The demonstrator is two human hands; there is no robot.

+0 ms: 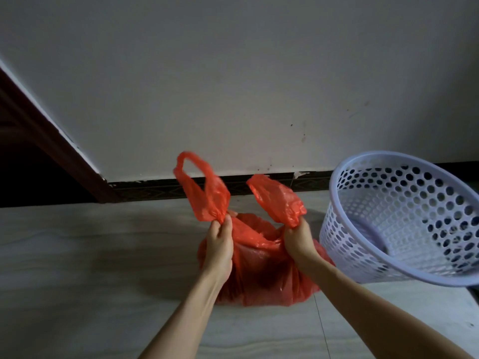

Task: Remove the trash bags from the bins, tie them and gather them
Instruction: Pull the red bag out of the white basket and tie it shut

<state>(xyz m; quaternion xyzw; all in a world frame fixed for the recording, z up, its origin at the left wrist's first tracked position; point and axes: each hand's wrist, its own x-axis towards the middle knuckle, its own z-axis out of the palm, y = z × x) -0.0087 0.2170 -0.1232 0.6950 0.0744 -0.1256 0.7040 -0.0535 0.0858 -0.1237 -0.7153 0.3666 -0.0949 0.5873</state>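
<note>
A full red plastic trash bag (pixel 261 275) sits on the pale tiled floor in front of me, out of its bin. My left hand (pixel 219 244) pinches the base of the bag's left handle loop (pixel 201 187), which stands up above my fingers. My right hand (pixel 298 237) grips the base of the right handle (pixel 277 198), also raised. The two handles are held apart and the bag's mouth gapes between them. To the right stands a pale lilac perforated bin (pixel 388 260), tilted toward me, with no bag inside.
A white wall (pixel 233 86) with a dark patterned skirting board (pixel 155 189) runs close behind the bag. A dark wooden door frame (pixel 51 141) stands at the left. Pale floor tiles (pixel 77 255) stretch left of the bag and under my arms.
</note>
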